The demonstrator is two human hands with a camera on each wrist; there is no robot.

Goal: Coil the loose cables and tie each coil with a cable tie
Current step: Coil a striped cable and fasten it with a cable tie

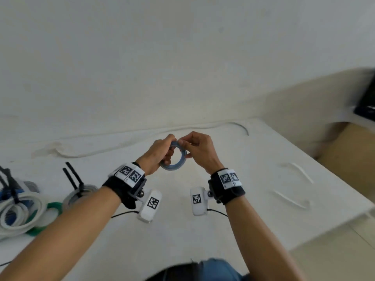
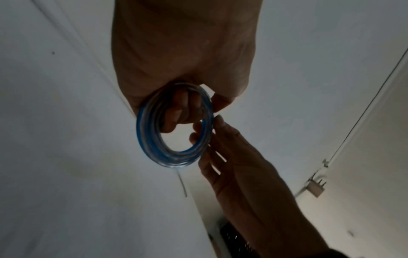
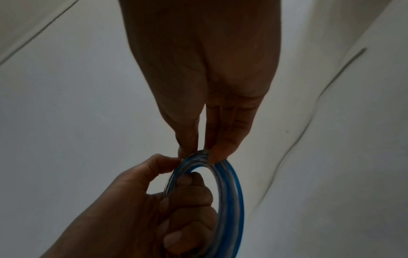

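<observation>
A small blue and clear cable coil [image 1: 175, 159] [image 2: 154, 139] [image 3: 229, 192] is held upright above the white table [image 1: 182, 230]. My left hand [image 1: 162, 153] grips its left side, with fingers [image 3: 189, 197] curled through the ring. My right hand [image 1: 194, 149] pinches the top of the coil between thumb and fingertips [image 3: 220, 150]. A loose white cable [image 1: 113, 149] with a grey end [image 1: 242, 127] lies along the table's far edge. Two white cable ties [image 1: 302, 172] [image 1: 290, 200] lie at the right.
Tied coils are piled at the left: a large white coil [image 1: 22, 209] with a black tie, a green one [image 1: 48, 209] under it, and a grey coil [image 1: 79, 194] with black tie ends sticking up. The table's right edge [image 1: 324, 226] drops to a tiled floor.
</observation>
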